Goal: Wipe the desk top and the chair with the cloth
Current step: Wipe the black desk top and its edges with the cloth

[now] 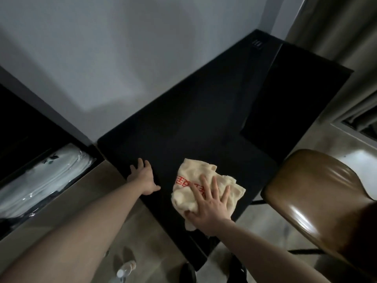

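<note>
A matte black rectangular desk [204,111] runs from the near edge away to a pale grey wall [102,48], and its surface is so dark that little detail shows on it. Near the desk's near edge lies a crumpled cream cloth with red printed lettering [199,180]; the lettering is partly covered and cannot be read. The right hand [210,203] lies flat on the cloth, fingers straight and spread, pressing it onto the desk top; part of the cloth is hidden under the palm and a fold hangs over the near edge. The left hand [143,177] rests at the desk's left edge, close to its near-left corner, fingers spread and relaxed with nothing in it; whether the fingertips touch the surface or only the rim is hard to tell. At the far right of the desk a flat black panel [293,103] lies on the surface, reaching its right edge; what it is cannot be made out. Small pale marks [257,43] near the far corner are too blurred to identify. A glossy brown leather chair [318,199] stands just beside the desk's right side, its lower part cut off by the frame. A clear plastic bottle [125,270] stands on the floor below, partly behind the left forearm.
</note>
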`<state>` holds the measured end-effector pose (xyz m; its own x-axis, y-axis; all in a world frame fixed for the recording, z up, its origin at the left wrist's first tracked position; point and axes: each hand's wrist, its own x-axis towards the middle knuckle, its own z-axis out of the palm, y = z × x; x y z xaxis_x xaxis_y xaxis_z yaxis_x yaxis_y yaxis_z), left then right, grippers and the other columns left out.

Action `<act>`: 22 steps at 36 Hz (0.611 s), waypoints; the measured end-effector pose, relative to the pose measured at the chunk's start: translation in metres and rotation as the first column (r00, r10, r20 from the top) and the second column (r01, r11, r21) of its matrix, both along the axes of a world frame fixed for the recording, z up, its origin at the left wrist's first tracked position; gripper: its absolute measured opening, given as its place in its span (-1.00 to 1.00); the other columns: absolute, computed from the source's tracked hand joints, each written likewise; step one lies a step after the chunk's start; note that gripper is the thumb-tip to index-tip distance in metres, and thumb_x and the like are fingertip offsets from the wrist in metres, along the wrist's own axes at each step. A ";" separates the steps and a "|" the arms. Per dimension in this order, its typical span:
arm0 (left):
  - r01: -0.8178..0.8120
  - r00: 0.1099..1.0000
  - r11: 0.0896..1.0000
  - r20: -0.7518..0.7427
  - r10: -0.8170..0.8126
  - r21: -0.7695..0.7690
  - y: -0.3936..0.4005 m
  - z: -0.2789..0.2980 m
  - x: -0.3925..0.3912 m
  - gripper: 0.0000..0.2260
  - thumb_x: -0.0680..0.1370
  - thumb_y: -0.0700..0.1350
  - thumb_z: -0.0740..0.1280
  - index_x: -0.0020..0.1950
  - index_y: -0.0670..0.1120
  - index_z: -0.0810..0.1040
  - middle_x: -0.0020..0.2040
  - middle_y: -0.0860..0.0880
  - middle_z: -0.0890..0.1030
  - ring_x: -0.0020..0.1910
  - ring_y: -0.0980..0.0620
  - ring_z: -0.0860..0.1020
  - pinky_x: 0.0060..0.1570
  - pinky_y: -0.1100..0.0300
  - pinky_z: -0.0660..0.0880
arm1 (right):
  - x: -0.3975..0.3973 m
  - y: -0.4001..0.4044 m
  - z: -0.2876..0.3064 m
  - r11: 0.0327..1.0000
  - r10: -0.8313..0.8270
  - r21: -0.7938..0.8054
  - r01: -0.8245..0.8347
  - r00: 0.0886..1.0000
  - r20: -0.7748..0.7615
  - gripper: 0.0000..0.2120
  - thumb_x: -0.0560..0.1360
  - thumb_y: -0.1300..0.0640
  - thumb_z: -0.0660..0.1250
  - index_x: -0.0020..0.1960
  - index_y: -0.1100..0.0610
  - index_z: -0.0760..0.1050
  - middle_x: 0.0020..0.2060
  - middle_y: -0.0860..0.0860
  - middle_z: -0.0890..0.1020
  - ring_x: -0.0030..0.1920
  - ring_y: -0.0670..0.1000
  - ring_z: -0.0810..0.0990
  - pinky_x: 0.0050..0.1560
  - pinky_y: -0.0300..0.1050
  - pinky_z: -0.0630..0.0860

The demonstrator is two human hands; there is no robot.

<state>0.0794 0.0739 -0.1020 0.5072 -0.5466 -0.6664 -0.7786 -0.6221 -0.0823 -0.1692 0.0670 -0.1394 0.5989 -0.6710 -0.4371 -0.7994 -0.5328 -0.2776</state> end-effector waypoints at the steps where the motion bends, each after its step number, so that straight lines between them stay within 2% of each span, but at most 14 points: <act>1: 0.050 0.999 0.999 0.010 -0.050 -0.010 0.006 0.001 -0.007 0.01 0.51 0.12 0.51 0.68 -0.09 -0.13 0.68 -0.11 -0.19 0.64 -0.25 -0.01 0.50 -0.14 0.32 | -0.005 0.009 0.001 1.000 0.000 0.007 0.000 1.000 -0.004 -0.16 0.47 -0.48 0.03 0.59 -0.28 -0.30 0.58 -0.05 -0.43 0.50 0.15 -0.58 0.36 0.42 -0.57; 4: 0.183 0.983 0.983 0.022 -0.183 0.006 0.018 0.003 -0.027 -0.01 0.50 0.11 0.52 0.68 -0.11 -0.08 0.68 -0.11 -0.15 0.63 -0.23 0.05 0.45 -0.07 0.38 | -0.018 0.031 0.006 1.000 -0.008 0.030 0.009 1.000 -0.021 -0.15 0.47 -0.47 0.03 0.59 -0.27 -0.31 0.58 -0.06 -0.43 0.48 0.14 -0.60 0.36 0.42 -0.57; 9: 0.243 0.970 0.969 0.015 -0.244 0.053 0.023 0.011 -0.042 0.12 0.43 0.15 0.58 0.67 -0.14 -0.14 0.68 -0.14 -0.18 0.63 -0.25 0.07 0.46 -0.04 0.35 | -0.035 0.048 0.009 0.996 -0.039 0.079 0.041 0.999 -0.022 -0.14 0.46 -0.49 0.04 0.60 -0.28 -0.30 0.57 -0.09 -0.45 0.47 0.10 -0.62 0.38 0.42 -0.54; 16: 0.271 0.961 0.961 0.036 -0.273 0.052 0.018 0.017 -0.048 0.04 0.44 0.12 0.57 0.67 -0.13 -0.04 0.67 -0.16 -0.05 0.54 -0.19 0.27 0.37 0.02 0.46 | -0.053 0.027 0.013 0.993 -0.048 0.108 0.049 0.999 -0.011 -0.10 0.42 -0.50 0.10 0.59 -0.31 -0.27 0.54 -0.15 -0.47 0.50 0.10 -0.59 0.40 0.42 -0.51; 19: 0.261 0.965 0.965 -0.009 -0.260 0.034 0.011 0.022 -0.050 -0.05 0.43 0.15 0.57 0.64 -0.07 0.11 0.61 -0.11 0.13 0.48 -0.15 0.32 0.30 0.01 0.50 | -0.060 0.011 0.011 0.991 -0.073 0.110 0.074 0.997 -0.018 -0.10 0.42 -0.51 0.10 0.59 -0.31 -0.27 0.56 -0.14 -0.46 0.48 0.09 -0.61 0.39 0.43 -0.52; 22: 0.283 0.957 0.959 -0.058 -0.284 -0.015 0.000 0.027 -0.058 -0.07 0.43 0.16 0.56 0.63 -0.01 0.12 0.59 -0.06 0.15 0.47 -0.14 0.31 0.27 0.01 0.50 | -0.069 -0.014 0.012 0.987 -0.103 0.119 0.104 0.994 -0.021 -0.10 0.41 -0.52 0.08 0.60 -0.31 -0.26 0.56 -0.14 -0.44 0.50 0.11 -0.59 0.37 0.44 -0.54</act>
<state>0.0218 0.0735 -0.0753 0.2904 -0.6664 -0.6867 -0.9265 -0.3753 -0.0275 -0.2381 0.0527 -0.1278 0.5220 -0.6713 -0.5263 -0.8530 -0.4105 -0.3224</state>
